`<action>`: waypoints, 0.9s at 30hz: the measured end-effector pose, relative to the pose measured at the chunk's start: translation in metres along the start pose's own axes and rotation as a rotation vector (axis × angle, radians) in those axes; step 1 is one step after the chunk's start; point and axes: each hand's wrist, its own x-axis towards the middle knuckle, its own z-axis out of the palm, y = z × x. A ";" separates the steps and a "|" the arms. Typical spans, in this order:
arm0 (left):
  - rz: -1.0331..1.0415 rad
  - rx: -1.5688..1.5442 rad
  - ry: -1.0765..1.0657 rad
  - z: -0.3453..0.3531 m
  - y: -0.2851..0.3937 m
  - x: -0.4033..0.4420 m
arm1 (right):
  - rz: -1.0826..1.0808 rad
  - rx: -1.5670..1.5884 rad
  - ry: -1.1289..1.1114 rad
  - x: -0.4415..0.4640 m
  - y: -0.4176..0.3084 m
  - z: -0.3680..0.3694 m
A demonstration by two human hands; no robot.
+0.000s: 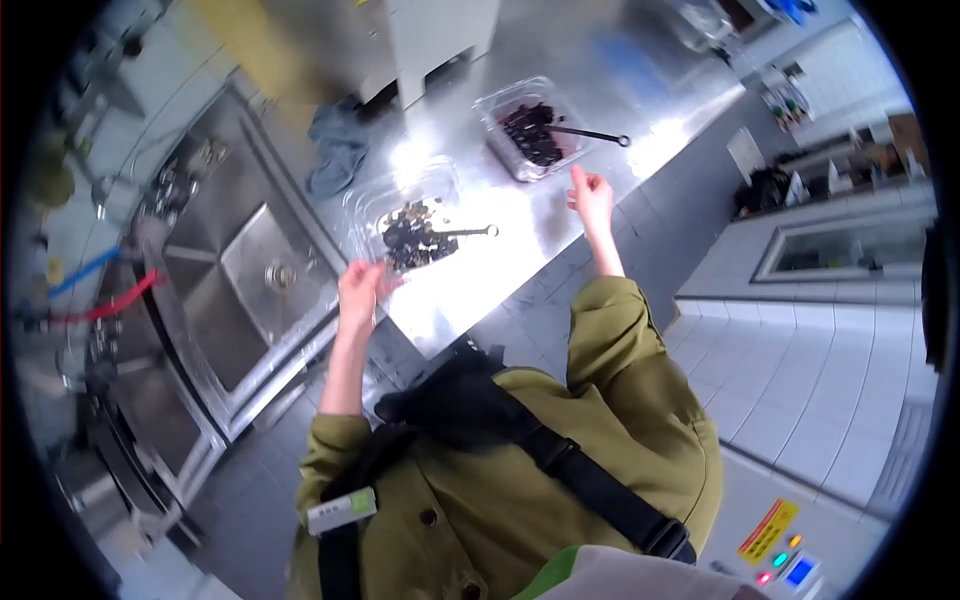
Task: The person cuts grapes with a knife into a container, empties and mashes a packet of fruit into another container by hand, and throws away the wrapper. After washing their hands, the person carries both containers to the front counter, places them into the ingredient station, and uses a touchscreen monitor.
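My left hand (360, 290) is at the near left corner of a clear plastic container (357, 215), fingers curled together at its rim; what they hold, if anything, is too small to tell. Dark and light pieces (415, 240) lie in this container with a dark spoon (465, 233) in them. Over the counter's front edge my right hand (590, 195) hangs with its fingers bent, just in front of a second clear container (505, 155). That one holds dark purplish pieces (535, 140) and a black-handled spoon (590, 134).
The steel counter (540, 215) borders a double sink (230, 290) on the left. A grey-blue cloth (338, 148) lies behind the left container. Red (120, 300) and blue (90, 272) hoses are at far left. A white machine (440, 40) stands at the back.
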 end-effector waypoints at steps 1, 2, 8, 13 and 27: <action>-0.004 -0.048 0.020 -0.002 0.006 -0.005 | 0.154 0.172 -0.106 0.009 0.010 0.011; 0.027 -0.119 0.059 -0.004 0.018 -0.014 | 0.119 0.251 -0.134 0.027 0.018 0.021; 0.271 -0.346 0.350 -0.071 0.082 -0.110 | 0.134 0.352 -0.098 0.035 -0.011 0.048; 0.501 -0.285 0.792 -0.162 0.034 -0.218 | -0.091 0.162 -0.109 -0.035 -0.037 0.059; 0.501 -0.652 1.667 -0.413 -0.147 -0.603 | -0.431 0.205 -1.045 -0.521 -0.164 0.293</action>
